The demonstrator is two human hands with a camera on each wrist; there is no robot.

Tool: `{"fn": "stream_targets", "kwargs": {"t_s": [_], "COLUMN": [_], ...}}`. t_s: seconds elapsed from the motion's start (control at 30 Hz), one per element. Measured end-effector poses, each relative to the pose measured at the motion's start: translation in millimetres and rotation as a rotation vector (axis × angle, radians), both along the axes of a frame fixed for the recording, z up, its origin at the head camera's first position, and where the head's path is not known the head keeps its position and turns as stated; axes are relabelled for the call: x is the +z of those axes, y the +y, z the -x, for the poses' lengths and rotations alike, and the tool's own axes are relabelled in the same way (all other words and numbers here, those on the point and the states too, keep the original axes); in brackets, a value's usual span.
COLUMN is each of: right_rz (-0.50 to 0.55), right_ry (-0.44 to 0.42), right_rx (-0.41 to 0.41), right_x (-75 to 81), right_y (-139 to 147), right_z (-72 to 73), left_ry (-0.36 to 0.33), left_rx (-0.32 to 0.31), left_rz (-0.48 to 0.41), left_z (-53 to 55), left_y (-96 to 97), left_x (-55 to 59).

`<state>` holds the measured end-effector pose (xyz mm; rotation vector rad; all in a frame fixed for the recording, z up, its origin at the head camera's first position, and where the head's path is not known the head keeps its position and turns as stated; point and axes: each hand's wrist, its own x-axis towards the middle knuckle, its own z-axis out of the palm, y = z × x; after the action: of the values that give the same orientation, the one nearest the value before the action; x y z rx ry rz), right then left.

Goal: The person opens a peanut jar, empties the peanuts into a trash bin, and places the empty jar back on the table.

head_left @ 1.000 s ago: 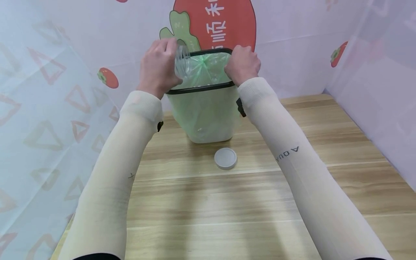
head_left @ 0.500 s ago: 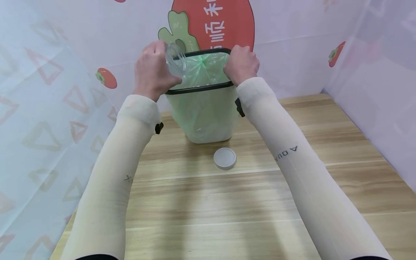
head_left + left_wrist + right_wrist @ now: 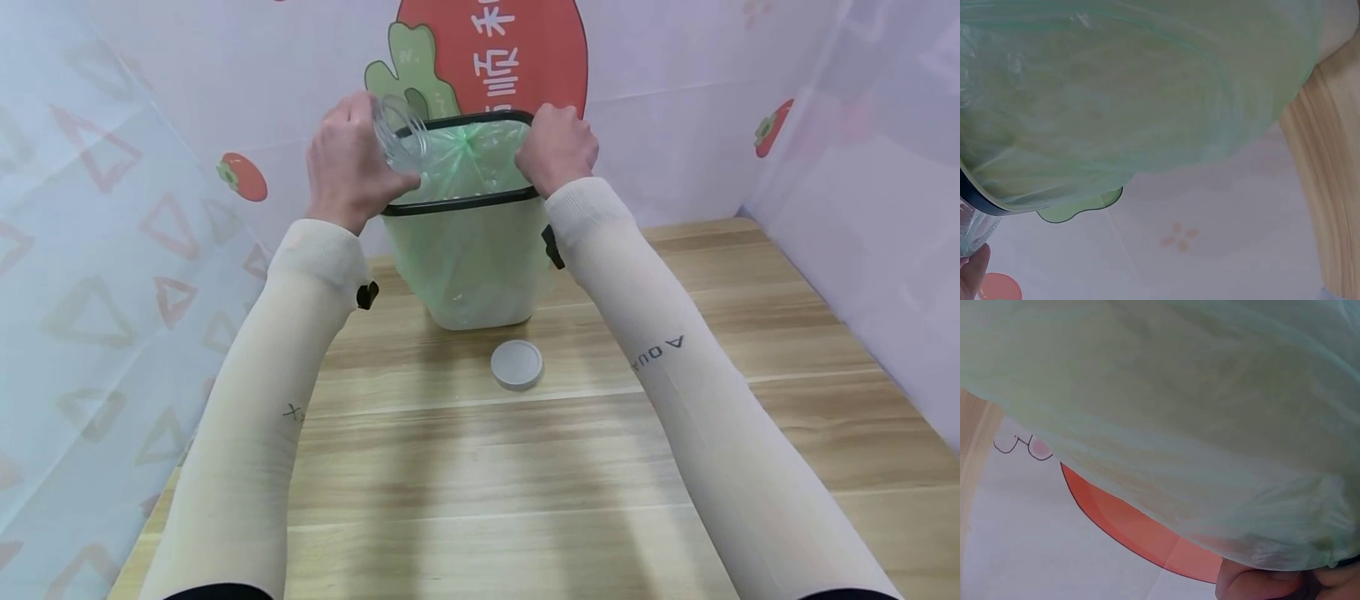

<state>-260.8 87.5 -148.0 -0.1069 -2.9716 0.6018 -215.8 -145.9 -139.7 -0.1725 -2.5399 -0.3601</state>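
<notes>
Head view: jar (image 3: 400, 137) slightly higher.

The left hand (image 3: 347, 167) covers most of the clear jar (image 3: 401, 137), so its base is hidden. The right hand (image 3: 557, 148) hides the bin's (image 3: 480, 275) right rim corner. Both wrist views show only blurred green bag (image 3: 1122, 94), cut off at every edge; fingers there are barely visible.
</notes>
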Motion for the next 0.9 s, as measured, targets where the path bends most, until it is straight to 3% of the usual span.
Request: {"fn": "stream_targets", "kwargs": {"t_s": [0.27, 0.67, 0.9], "right_rz": [-0.014, -0.008, -0.019], "right_ry": [0.004, 0.011, 0.011], "right_rx": [-0.011, -0.004, -0.013], "right_x": [-1.0, -2.6, -1.9], "right_y": [3, 2, 3], "right_z": [1.9, 0.3, 2.7], "left_ry": [0.01, -0.006, -0.007], "left_rx": [0.046, 0.154, 0.121], "left_rz": [-0.091, -0.331, -0.505], "left_z": [0.1, -2.7, -6.0], "left_y": [-0.2, -10.7, -10.0], "left_x": [-0.8, -0.6, -2.2]}}
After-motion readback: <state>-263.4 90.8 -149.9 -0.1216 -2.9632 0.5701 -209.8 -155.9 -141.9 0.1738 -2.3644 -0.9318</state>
